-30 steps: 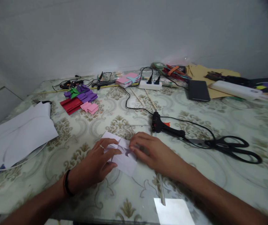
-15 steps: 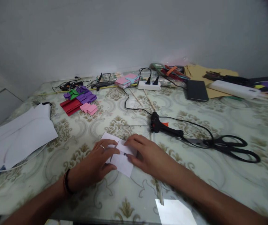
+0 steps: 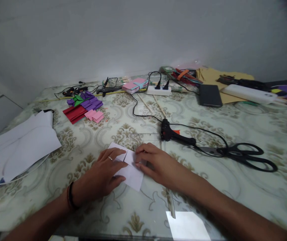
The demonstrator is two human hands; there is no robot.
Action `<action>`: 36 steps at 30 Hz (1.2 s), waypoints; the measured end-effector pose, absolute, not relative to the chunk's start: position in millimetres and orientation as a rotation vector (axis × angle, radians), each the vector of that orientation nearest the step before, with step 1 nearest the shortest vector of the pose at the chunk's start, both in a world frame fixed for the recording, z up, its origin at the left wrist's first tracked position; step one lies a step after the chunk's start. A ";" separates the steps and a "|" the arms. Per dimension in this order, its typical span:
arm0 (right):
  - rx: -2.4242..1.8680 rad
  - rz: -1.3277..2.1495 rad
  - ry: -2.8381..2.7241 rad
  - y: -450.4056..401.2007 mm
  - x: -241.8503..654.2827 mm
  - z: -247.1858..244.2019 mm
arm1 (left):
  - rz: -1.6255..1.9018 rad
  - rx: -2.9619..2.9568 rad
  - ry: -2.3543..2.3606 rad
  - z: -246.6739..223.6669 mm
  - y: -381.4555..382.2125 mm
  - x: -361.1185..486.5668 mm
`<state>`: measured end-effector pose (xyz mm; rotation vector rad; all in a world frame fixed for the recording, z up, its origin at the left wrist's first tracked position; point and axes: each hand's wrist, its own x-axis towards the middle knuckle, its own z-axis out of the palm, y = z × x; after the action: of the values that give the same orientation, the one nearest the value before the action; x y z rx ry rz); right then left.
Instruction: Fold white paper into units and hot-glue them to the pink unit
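Note:
A small folded piece of white paper (image 3: 130,177) lies tilted on the table, between my hands. Over its left part rests my left hand (image 3: 107,170), fingers stretched out and thumb apart, fingertips on the paper beside a slit between two flaps. At the right edge, the bent fingers of my right hand (image 3: 156,165) close on a flap; the hand partly hides that side. A black glue gun (image 3: 176,134) lies beyond my right hand, its cord running over the large black-handled scissors (image 3: 244,155). The ring and the dark wristband are on my left hand and wrist.
Larger white sheets (image 3: 27,140) lie at the left. Folded red paper (image 3: 74,113), purple paper (image 3: 92,103) and pink paper (image 3: 94,115) sit farther back. Along the wall are a power strip (image 3: 158,91), a black flat box (image 3: 210,95) and yellow sheets (image 3: 230,77).
The paper's right flap now lies flatter, and the gap that showed beside my right fingers has closed. My right fingertips have drawn together slightly; my left hand has barely moved.

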<state>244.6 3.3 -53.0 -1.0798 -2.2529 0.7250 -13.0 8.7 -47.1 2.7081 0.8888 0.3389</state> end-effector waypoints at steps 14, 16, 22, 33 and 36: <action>-1.232 0.716 -2.262 -0.2 241.0 -44.5 | 0.419 2.568 0.894 -47.7 8.0 -15.1; -1.268 0.722 -2.198 0.7 242.0 -41.3 | 0.454 2.570 0.881 -47.2 6.9 -15.0; -1.264 0.713 -2.159 1.8 245.0 -41.4 | 0.467 2.580 0.863 -44.3 6.0 -13.5; -1.120 0.645 -2.368 0.7 242.5 -54.2 | 0.366 2.651 0.873 -49.5 9.9 -13.3; -1.139 0.676 -2.314 0.5 243.3 -50.4 | 0.407 2.616 0.868 -47.4 8.5 -12.4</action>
<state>243.3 0.5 -50.4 -1.1391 -2.3136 0.6761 -12.4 8.5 -47.4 2.6164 0.8678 0.4073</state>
